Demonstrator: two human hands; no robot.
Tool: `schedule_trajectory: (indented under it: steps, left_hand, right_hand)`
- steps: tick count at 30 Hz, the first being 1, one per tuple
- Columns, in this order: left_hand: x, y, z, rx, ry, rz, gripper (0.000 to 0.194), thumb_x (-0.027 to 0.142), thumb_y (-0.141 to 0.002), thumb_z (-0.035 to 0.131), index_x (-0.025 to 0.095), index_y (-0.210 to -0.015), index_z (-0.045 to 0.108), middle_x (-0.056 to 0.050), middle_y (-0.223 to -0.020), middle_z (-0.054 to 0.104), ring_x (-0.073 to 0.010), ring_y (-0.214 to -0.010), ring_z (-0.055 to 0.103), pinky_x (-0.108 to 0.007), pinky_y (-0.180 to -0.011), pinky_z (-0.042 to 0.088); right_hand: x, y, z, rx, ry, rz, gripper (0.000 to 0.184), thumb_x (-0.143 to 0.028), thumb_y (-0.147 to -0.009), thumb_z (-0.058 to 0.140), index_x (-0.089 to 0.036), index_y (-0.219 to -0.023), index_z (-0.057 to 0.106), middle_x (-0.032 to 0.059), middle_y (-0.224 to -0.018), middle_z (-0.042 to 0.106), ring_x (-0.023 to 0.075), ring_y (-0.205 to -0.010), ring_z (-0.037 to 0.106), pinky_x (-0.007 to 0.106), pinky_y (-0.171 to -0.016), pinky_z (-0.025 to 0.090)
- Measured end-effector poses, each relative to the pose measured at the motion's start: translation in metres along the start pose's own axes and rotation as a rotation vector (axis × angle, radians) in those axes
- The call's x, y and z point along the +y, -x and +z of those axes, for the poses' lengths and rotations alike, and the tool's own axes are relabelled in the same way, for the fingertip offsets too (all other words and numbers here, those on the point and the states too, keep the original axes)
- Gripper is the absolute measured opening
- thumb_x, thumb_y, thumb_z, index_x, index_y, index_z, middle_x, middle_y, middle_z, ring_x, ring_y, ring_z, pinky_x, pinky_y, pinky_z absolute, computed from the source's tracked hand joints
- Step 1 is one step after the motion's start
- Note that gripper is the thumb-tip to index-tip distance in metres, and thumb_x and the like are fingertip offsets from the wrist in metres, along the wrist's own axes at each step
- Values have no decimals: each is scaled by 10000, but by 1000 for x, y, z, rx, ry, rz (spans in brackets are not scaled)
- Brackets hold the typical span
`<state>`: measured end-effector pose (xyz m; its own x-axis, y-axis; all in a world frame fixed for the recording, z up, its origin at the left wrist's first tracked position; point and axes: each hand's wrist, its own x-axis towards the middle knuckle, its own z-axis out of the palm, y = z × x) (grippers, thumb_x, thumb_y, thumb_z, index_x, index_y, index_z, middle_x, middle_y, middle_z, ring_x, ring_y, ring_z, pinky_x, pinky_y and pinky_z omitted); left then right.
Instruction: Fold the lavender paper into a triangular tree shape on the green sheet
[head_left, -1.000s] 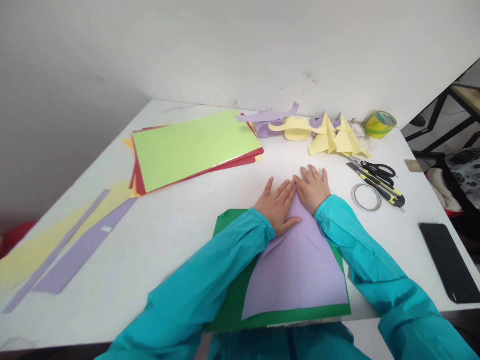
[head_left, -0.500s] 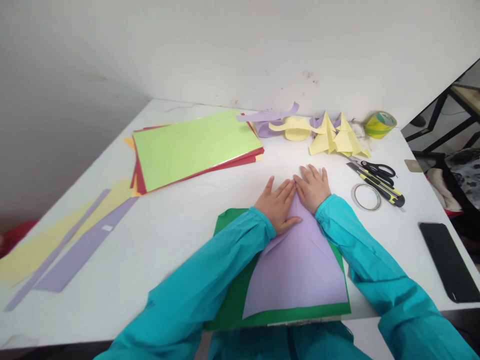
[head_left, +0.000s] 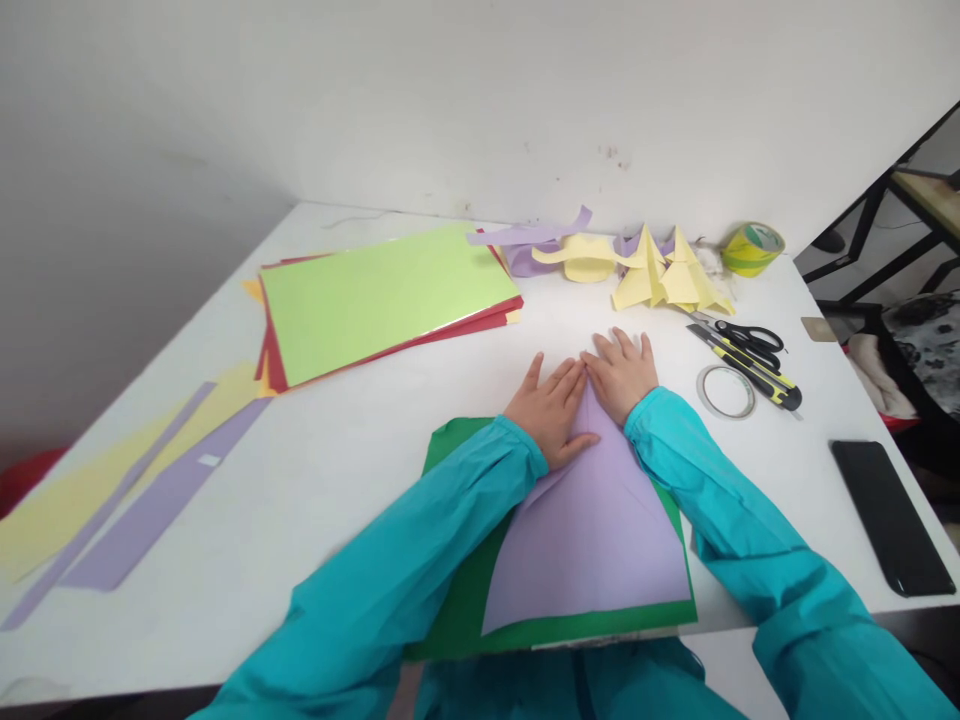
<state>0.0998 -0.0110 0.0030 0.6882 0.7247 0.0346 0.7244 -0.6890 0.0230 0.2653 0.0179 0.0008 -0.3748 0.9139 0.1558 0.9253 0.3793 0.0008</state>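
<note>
"What's the biggest thing there?"

"The white counter [head_left: 360,470]. On its far left part lies a stack, a light green sheet [head_left: 382,300] over red ones [head_left: 487,320]. Nearest the person, a dark green sheet [head_left: 461,610] lies at the front edge."

"And the purple paper [head_left: 592,540]?"

"On top of that dark green sheet, narrow end pointing away from the person, wide end toward them. Faint crease lines run across it."

"What are the hands doing?"

"Both lie palm down around the narrow end. The left hand [head_left: 547,410] is open, fingers extended and thumb out across the paper. The right hand [head_left: 619,375] is open too, its fingers a little fanned, their tips meeting the left's near the point. Neither grips anything; they rest flat."

"So which step is that?"

"I'd judge it's flattening or sharpening a crease at the tip. The layers under the fingers are hidden, so I can't tell how well the edges line up."

"What does the next move call for?"

"Even pressure along the fold, I'd say, with one hand steadying the tip so it doesn't skew."

"Anything smaller about?"

"A black phone [head_left: 892,520] to the right, yellow folded shapes [head_left: 637,285] by the wall, then a box cutter [head_left: 780,393], scissors [head_left: 752,352] beside it, and a thin tape ring [head_left: 701,392]."
</note>
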Motion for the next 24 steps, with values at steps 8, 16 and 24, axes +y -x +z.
schedule_trajectory:
  steps: [8, 16, 24]
  left_hand:
    - [0, -1, -2, -15, 7, 2, 849, 615, -867, 349, -16, -1433, 291, -233, -1490, 285, -340, -1402, 222, -586, -1124, -38]
    - [-1, 0, 2, 15, 20, 12, 825, 624, -866, 351, 11, -1418, 340, -232, -1482, 307, -342, -1402, 225, -585, -1122, -40]
    - [-1, 0, 1, 0, 35, 4, 840, 621, -861, 377, -5, -1418, 332, -233, -1484, 301, -346, -1404, 215, -588, -1125, -36]
  right_hand:
    - [-2, 1, 1, 12, 37, 6, 398, -332, -975, 318, -241, -1296, 535, 87, -1469, 405, 334, -1369, 276, 653, -1069, 143]
    - [-2, -1, 2, 11, -20, 99, 448, -370, -961, 344, -159, -1321, 504, 120, -1430, 453, 333, -1345, 319, 631, -1075, 188]
    - [-1, 1, -1, 7, -8, 50, 416, -364, -975, 313, -239, -1309, 527, 97, -1434, 450, 337, -1345, 317, 632, -1067, 183]
